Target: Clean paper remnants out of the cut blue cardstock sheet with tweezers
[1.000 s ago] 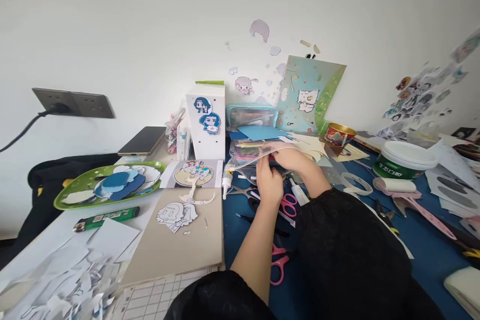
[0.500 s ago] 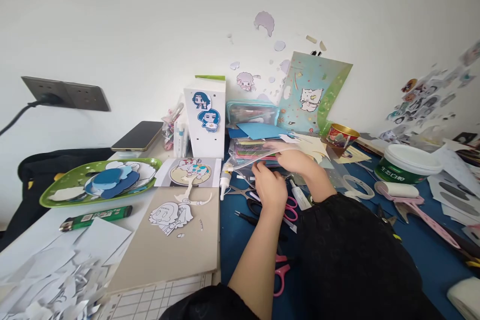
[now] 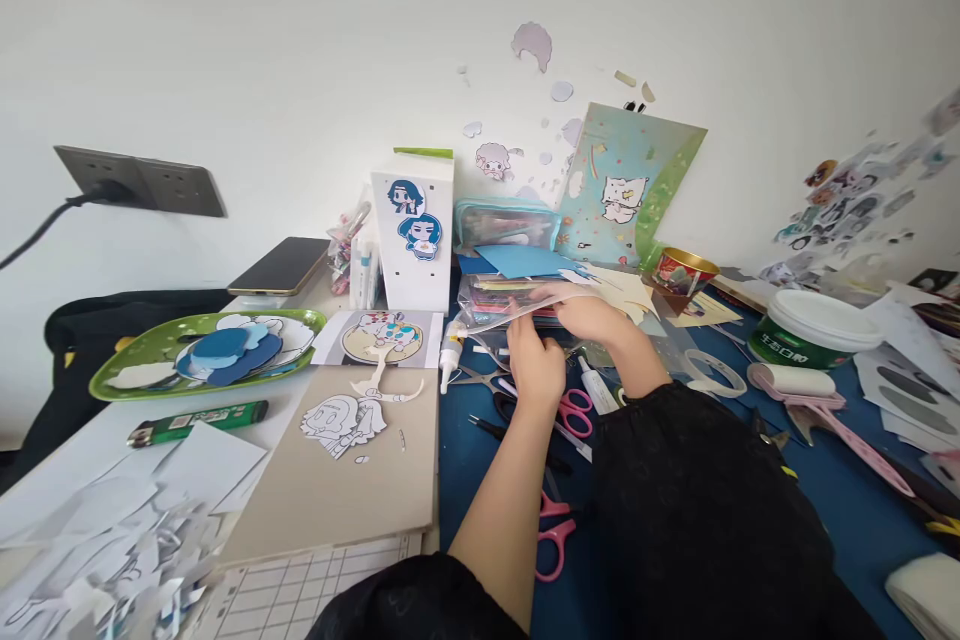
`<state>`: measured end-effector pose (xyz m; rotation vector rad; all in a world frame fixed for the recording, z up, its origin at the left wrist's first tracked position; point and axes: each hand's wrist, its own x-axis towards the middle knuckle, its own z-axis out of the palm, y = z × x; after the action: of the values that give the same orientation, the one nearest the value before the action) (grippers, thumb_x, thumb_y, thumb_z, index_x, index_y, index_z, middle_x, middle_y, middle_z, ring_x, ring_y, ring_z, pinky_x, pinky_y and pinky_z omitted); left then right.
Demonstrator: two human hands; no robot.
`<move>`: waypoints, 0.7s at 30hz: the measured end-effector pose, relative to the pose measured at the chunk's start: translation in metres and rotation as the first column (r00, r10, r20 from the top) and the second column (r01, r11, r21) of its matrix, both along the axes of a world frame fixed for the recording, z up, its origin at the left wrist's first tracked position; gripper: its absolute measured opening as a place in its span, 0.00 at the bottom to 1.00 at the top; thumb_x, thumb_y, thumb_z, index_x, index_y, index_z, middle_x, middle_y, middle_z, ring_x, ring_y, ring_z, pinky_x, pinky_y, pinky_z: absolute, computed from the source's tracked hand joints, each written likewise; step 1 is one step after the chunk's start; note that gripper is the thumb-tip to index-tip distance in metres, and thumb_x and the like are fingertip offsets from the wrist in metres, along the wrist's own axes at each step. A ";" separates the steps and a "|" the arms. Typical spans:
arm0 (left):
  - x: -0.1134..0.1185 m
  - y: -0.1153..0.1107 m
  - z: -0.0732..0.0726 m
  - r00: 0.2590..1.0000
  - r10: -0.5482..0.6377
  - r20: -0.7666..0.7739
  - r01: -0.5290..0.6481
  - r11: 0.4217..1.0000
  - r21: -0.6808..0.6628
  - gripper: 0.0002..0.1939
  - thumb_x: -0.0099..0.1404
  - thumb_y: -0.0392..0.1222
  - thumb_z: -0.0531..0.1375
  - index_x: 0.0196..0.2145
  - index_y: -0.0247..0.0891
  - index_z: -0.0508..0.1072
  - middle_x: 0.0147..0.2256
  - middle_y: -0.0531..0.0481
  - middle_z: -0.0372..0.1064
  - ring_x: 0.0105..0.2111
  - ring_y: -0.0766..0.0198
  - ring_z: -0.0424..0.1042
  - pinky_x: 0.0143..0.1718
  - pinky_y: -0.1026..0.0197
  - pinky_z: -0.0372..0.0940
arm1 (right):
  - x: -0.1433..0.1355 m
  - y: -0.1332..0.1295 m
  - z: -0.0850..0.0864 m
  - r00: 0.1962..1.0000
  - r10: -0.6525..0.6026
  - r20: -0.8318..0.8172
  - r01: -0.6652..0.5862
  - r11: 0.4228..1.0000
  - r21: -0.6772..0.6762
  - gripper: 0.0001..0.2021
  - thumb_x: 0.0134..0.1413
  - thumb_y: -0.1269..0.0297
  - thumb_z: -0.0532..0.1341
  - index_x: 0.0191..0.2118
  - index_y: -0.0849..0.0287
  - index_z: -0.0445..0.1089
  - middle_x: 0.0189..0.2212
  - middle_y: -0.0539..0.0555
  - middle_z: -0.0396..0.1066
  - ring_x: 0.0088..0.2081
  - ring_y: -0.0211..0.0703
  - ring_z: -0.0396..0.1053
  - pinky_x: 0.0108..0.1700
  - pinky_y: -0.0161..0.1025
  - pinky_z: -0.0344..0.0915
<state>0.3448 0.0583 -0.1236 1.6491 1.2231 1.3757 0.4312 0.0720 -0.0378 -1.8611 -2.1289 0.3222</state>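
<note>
A clear plastic bag point(image 3: 480, 315) with a stack of coloured sheets lies at the back of the blue mat, under blue paper point(image 3: 525, 261). My left hand point(image 3: 536, 360) reaches into its opening, fingers stretched against the sheets, the fingertips partly behind the plastic. At the bag's right side my right hand point(image 3: 589, 315) holds the plastic edge up, its fingers bent round the film. Beneath the hands lie pink scissors point(image 3: 575, 412), a white tube point(image 3: 598, 388) and a glue bottle point(image 3: 451, 355).
On the left are a green tray point(image 3: 112, 383) of paper pieces, a grey board point(image 3: 352, 500) with cutouts, and paper scraps point(image 3: 127, 570). A white box point(image 3: 414, 290) stands behind. To the right are a white-lidded tub point(image 3: 817, 320) and a pink roller point(image 3: 862, 445).
My left hand has shifted slightly, its fingers now straighter and further into the bag. My right hand stays at the plastic edge. The view has moved a little.
</note>
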 end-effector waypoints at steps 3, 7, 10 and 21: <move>0.001 0.000 -0.003 1.000 0.027 -0.009 -0.027 1.000 0.007 0.20 0.65 0.38 0.56 0.54 0.38 0.63 0.58 0.42 0.55 0.57 0.50 0.57 0.55 0.41 0.56 | 0.003 0.002 -0.002 1.000 -0.014 0.003 0.014 1.000 0.024 0.11 0.62 0.66 0.56 0.48 0.60 0.67 0.52 0.57 0.65 0.50 0.45 0.66 0.52 0.50 0.64; 0.003 -0.002 -0.004 0.997 0.075 -0.024 -0.076 0.997 -0.003 0.19 0.65 0.40 0.57 0.53 0.37 0.64 0.57 0.42 0.57 0.55 0.50 0.59 0.54 0.41 0.57 | 0.003 0.005 -0.003 0.998 -0.053 0.019 0.051 0.996 0.073 0.12 0.62 0.65 0.56 0.50 0.59 0.66 0.53 0.58 0.63 0.51 0.47 0.64 0.52 0.51 0.63; 0.003 -0.002 -0.004 0.995 0.092 -0.035 -0.093 0.996 -0.005 0.18 0.65 0.40 0.57 0.52 0.36 0.64 0.55 0.42 0.59 0.54 0.51 0.61 0.53 0.42 0.59 | 0.003 0.005 -0.004 0.998 -0.054 0.022 0.052 0.995 0.084 0.12 0.62 0.65 0.56 0.50 0.59 0.66 0.53 0.58 0.64 0.51 0.47 0.65 0.53 0.51 0.62; -0.003 0.003 0.002 0.991 0.121 -0.047 -0.121 0.993 0.005 0.19 0.64 0.40 0.57 0.52 0.36 0.64 0.55 0.42 0.59 0.54 0.51 0.61 0.53 0.42 0.58 | 0.007 0.004 -0.006 1.000 0.008 0.002 -0.008 0.995 0.102 0.13 0.62 0.65 0.55 0.51 0.58 0.65 0.55 0.58 0.62 0.54 0.48 0.63 0.55 0.53 0.60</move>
<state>0.3418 0.0610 -0.1211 1.6404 1.3697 1.4178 0.4386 0.0763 -0.0439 -1.7968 -2.1133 0.2102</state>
